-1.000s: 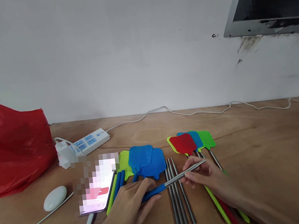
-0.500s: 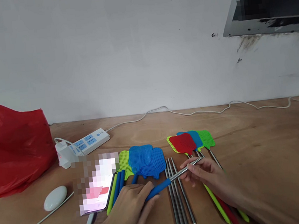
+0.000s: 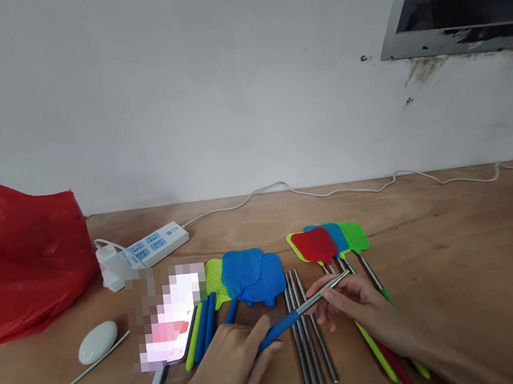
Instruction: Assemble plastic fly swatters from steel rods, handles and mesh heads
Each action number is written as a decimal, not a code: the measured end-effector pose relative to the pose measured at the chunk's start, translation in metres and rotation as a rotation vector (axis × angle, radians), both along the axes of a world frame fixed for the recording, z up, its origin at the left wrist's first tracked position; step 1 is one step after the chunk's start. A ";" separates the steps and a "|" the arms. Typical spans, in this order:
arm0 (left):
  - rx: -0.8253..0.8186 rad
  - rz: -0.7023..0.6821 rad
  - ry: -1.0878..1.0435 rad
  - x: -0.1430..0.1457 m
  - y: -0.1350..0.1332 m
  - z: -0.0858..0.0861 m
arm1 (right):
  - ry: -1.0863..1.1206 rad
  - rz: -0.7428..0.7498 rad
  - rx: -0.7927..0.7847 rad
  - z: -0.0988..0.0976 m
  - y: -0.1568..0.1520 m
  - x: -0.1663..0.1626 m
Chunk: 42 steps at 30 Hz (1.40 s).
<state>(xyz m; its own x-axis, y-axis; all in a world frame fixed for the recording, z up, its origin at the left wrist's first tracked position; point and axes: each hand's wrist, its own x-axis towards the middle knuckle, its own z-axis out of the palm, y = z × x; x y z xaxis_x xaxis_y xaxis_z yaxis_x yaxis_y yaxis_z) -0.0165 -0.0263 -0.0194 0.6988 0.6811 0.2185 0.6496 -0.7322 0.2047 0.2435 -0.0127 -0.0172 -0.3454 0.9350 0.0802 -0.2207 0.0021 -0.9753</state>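
My left hand [image 3: 231, 362] is closed around a blue handle [image 3: 278, 330]. A metal rod [image 3: 318, 297] sticks out of that handle's upper right end, and my right hand [image 3: 364, 306] pinches the rod near its bare tip. Below the rod lie several loose metal rods [image 3: 305, 345], side by side. Blue swatter heads [image 3: 242, 268] and a lime swatter head [image 3: 216, 282] rest beyond my left hand. Beside it are a lime handle [image 3: 193, 338] and blue handles [image 3: 209, 319]. Assembled fly swatters, one with a red head [image 3: 314, 245], lie partly under my right hand.
A lit phone [image 3: 173, 317] with a cable lies left of the handles. Further left are a white oval object [image 3: 98, 342] and a red plastic bag [image 3: 25, 259]. A power strip [image 3: 163, 241] stands behind, its cord [image 3: 339, 192] running along the wall.
The blue handle has shifted slightly right along the rod, and a little less bare metal shows between it and the tip. Both hands keep their hold. The view has shifted slightly.
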 end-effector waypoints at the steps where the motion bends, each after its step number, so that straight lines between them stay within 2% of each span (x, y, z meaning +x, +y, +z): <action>1: -0.017 -0.005 -0.017 0.001 -0.001 0.003 | 0.020 -0.019 -0.004 0.000 0.000 -0.001; 3: -0.006 -0.033 -0.087 0.003 -0.002 0.009 | 0.072 -0.098 -0.031 0.000 0.000 -0.001; 6: 0.025 -0.027 -0.180 0.006 -0.002 0.015 | 0.147 -0.297 -0.108 0.002 0.004 0.004; 8: 0.031 0.030 -0.184 0.006 0.001 0.016 | 0.166 -0.404 -0.164 0.004 0.006 0.008; 11: 0.104 0.165 -0.161 0.002 0.010 0.008 | 0.133 -0.475 -0.178 0.007 0.009 0.010; 15: 0.265 0.307 -0.089 -0.007 0.022 -0.010 | -0.004 -0.455 -0.116 0.006 0.007 0.008; 18: 0.282 0.341 -0.025 -0.011 0.027 -0.018 | -0.114 -0.404 -0.067 0.002 0.005 0.008; 22: 0.242 0.347 0.022 -0.011 0.028 -0.018 | -0.153 -0.359 -0.062 0.000 0.006 0.009; 32: 0.139 0.288 -0.045 -0.010 0.025 -0.001 | -0.246 -0.319 -0.065 0.006 0.004 0.008; 38: 0.293 0.334 -0.020 -0.015 0.031 -0.017 | -0.286 -0.301 -0.053 0.001 0.006 0.012; 42: 0.314 0.364 0.007 -0.019 0.033 -0.028 | -0.295 -0.281 -0.038 0.001 0.006 0.011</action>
